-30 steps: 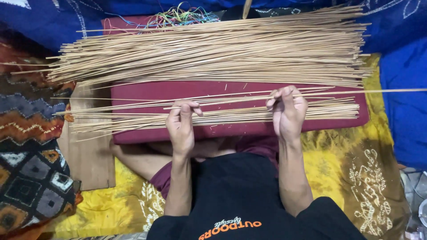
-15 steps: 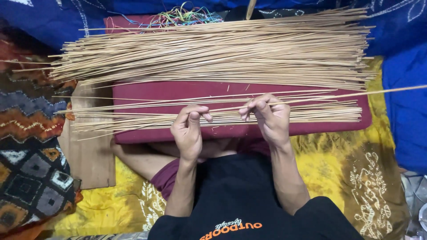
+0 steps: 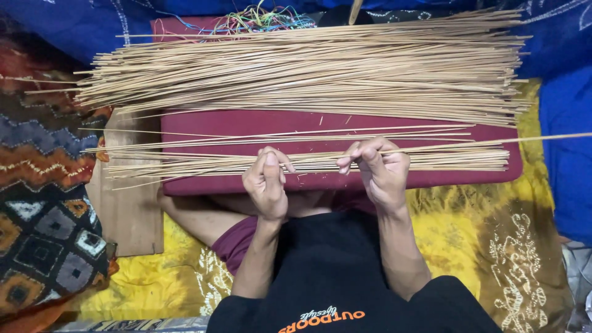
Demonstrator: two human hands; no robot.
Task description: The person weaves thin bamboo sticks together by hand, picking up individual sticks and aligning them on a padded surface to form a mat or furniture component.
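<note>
Compared with a second ago, we've pulled both hands in toward the middle: they were spread wide and pressed flat on the small bundle of thin sticks (image 3: 185, 163), and now they sit close together with fingers curled up.

Going left to right. On the far left there's a patterned woven cloth (image 3: 43, 246) in orange, navy and grey, and a plain wooden board (image 3: 129, 216) poking out from under the maroon cushion (image 3: 203, 123). The small bundle lies across the near part of that cushion, its left ends fanning out past the cushion edge over the board.

Our left hand (image 3: 266, 182) is next, fingers bunched together and pinching at the sticks of the bundle, thumb against fingertips. Just beside it our right hand (image 3: 379, 169) is closed on one long single stick (image 3: 524, 140), which runs out to the right well past the cushion and over the blue fabric (image 3: 564, 160). Whether the left hand grips that same stick, we can't tell.

Farther up, the big pile of sticks (image 3: 308, 74) hasn't moved; it spans almost the whole width. Behind it there's a tangle of coloured threads (image 3: 262, 18).

Underneath everything is a yellow batik-style cloth (image 3: 493, 246), and the blue fabric wraps around the top and right side.
</note>
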